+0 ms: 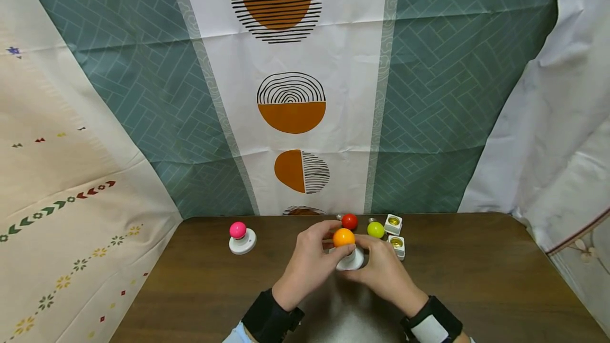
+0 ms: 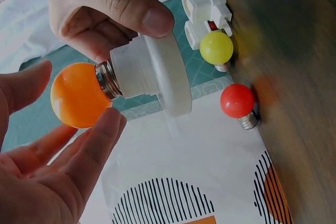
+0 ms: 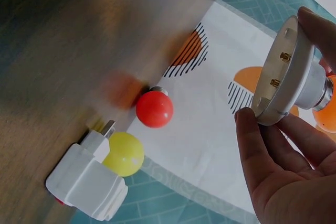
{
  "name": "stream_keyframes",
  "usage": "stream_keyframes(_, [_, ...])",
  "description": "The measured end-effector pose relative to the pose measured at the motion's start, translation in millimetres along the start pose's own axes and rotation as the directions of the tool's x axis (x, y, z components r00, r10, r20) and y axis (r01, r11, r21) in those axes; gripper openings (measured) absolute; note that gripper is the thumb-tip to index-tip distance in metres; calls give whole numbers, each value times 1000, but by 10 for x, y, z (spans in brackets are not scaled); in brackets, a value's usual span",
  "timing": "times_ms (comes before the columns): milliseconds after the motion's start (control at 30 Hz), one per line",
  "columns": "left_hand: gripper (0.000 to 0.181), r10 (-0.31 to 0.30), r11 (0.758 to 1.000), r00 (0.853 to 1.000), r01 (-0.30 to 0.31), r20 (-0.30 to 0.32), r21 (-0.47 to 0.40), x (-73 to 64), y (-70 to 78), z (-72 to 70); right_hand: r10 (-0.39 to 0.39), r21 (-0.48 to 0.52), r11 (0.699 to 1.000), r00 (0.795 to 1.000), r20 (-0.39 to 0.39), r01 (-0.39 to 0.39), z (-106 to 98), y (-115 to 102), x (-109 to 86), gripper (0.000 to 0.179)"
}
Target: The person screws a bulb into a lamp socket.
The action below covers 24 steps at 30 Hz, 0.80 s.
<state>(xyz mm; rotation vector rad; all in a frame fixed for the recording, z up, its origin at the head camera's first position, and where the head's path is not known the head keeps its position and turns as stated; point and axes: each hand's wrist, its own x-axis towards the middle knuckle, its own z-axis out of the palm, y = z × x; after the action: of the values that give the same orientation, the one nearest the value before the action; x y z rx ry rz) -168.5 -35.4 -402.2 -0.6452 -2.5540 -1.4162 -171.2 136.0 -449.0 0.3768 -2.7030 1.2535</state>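
Note:
An orange round light bulb (image 1: 343, 237) sits with its metal screw base in the neck of a white round lamp holder (image 1: 351, 262). My right hand (image 1: 381, 266) grips the holder by its disc rim, thumb on one side and fingers on the other. Around the bulb are the thumb and fingers of my left hand (image 1: 312, 255), one fingertip at the bulb's lower edge near the metal collar. In the right wrist view the holder's underside (image 3: 275, 69) shows two brass screws. Bulb and holder are tilted and held above the wooden table (image 1: 214, 290).
A red bulb (image 1: 349, 221) and a yellow-green bulb (image 1: 376, 229) lie behind my hands. Two white square sockets (image 1: 393, 224) stand to their right. At the left, a pink bulb (image 1: 238, 229) sits in another white holder (image 1: 243, 244). Patterned cloth (image 1: 295, 57) hangs behind the table.

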Motion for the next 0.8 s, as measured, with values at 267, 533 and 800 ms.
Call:
stream_keyframes(267, [33, 40, 999, 998, -41, 44, 28, -7, 23, -26, -19, 6, 1000, 1000, 2, 19, -7, -12, -9, 63])
stream_keyframes(533, [37, 48, 999, 993, -47, 110, -13, -21, 30, -47, -18, -1, 1000, 1000, 13, 18, -14, -18, -26, 63])
stream_keyframes(800, [46, 17, 998, 999, -15, -38, 61, -44, 54, -1, -10, -13, 1000, 1000, 5, 10, -19, -43, -20, 62])
